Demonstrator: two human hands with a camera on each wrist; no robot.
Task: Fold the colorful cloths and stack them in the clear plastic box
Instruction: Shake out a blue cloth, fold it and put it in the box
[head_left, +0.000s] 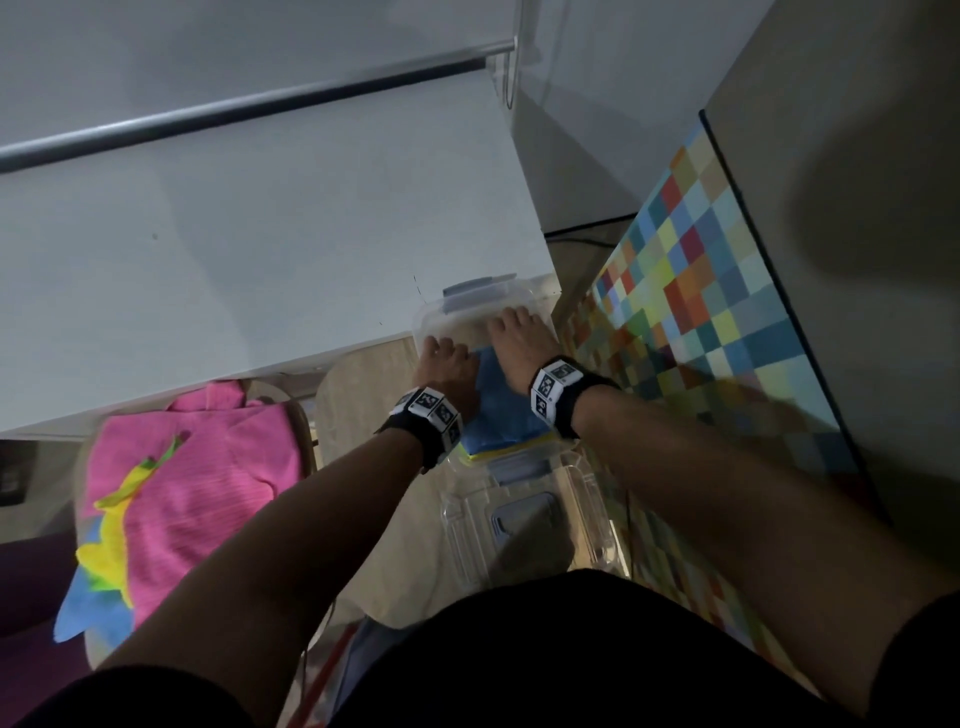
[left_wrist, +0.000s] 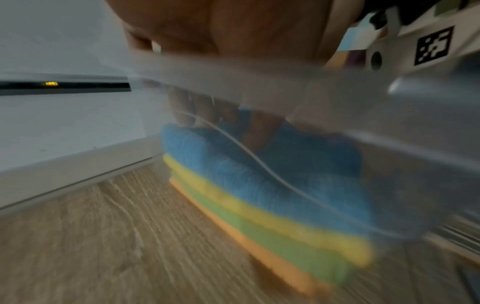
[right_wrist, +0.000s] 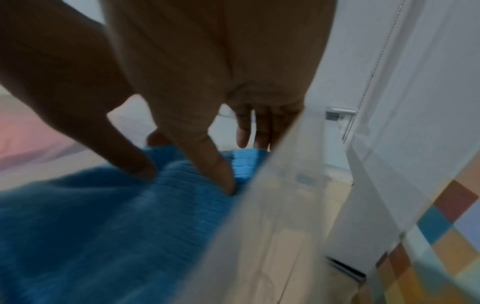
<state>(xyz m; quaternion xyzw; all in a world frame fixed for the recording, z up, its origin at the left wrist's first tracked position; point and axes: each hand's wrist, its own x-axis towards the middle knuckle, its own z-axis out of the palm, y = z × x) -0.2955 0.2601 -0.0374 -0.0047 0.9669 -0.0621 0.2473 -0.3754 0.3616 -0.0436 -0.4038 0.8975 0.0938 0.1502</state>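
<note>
Pressing flat, the left hand (head_left: 447, 364) and right hand (head_left: 517, 338) push the blue cloth (head_left: 498, 405) down; under them, the stack (left_wrist: 272, 222) could slide crooked in the box (head_left: 431, 317).

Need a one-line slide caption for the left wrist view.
Seen through the clear plastic box wall: fingers press a blue cloth onto yellow, green and orange folded cloths.

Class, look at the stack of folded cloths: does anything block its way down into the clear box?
Nothing visible does. Both the left hand and right hand press the blue cloth, already inside the clear box.
</note>
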